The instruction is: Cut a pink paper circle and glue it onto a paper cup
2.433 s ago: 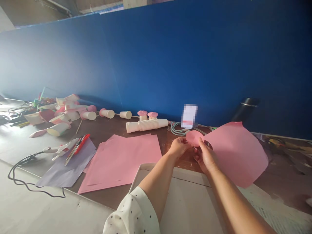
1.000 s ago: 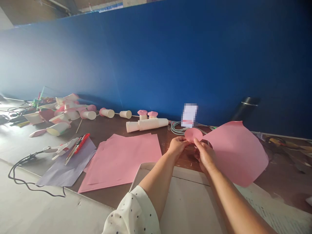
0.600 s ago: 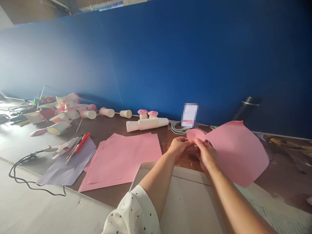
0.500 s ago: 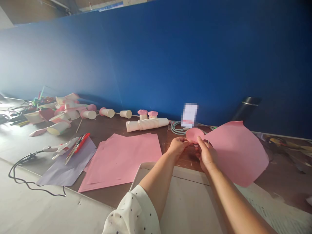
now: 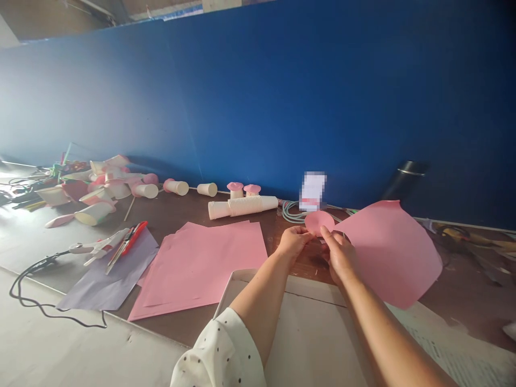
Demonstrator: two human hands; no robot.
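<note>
A small round pink paper piece (image 5: 319, 222) is pinched at its lower edge between the fingers of my left hand (image 5: 295, 240) and my right hand (image 5: 339, 251). Both hands are closed on it above the brown table (image 5: 318, 262). Just right of my right hand lies a large curved pink sheet (image 5: 393, 252). To the left of my left hand rests a stack of pink sheets (image 5: 209, 263). Behind them, a nested row of white paper cups (image 5: 245, 206) lies on its side.
Two small cups with pink tops (image 5: 235, 189) stand by the blue partition (image 5: 250, 97). Far left are a pile of cups, a glue gun (image 5: 99, 244) and a red cutter (image 5: 131, 242) on grey paper. A dark bottle (image 5: 407, 177) stands right.
The round pink piece has shifted slightly left. My right thumb has moved left along its lower edge. My left hand has stayed nearly still.
</note>
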